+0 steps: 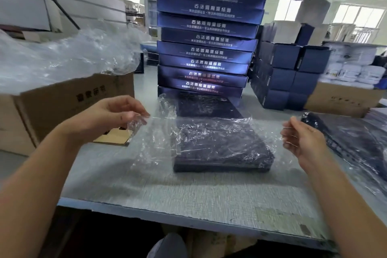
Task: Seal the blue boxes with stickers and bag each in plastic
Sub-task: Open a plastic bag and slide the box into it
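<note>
A dark blue box [222, 144] lies flat on the grey table [146, 190], its near part inside a clear plastic bag [159, 138] and its far end sticking out. My left hand [117, 115] pinches the bag's left edge just above the table. My right hand [301, 138] pinches the bag's right edge. The film is stretched between both hands over the box. Behind the box stands a tall stack of blue boxes [209, 33] with white lettering.
A cardboard carton [69, 104] heaped with clear plastic bags [62, 54] stands at the left. Bagged dark boxes [351, 142] lie at the right. Smaller blue boxes [287, 73] are stacked at the back right next to another carton [339, 98].
</note>
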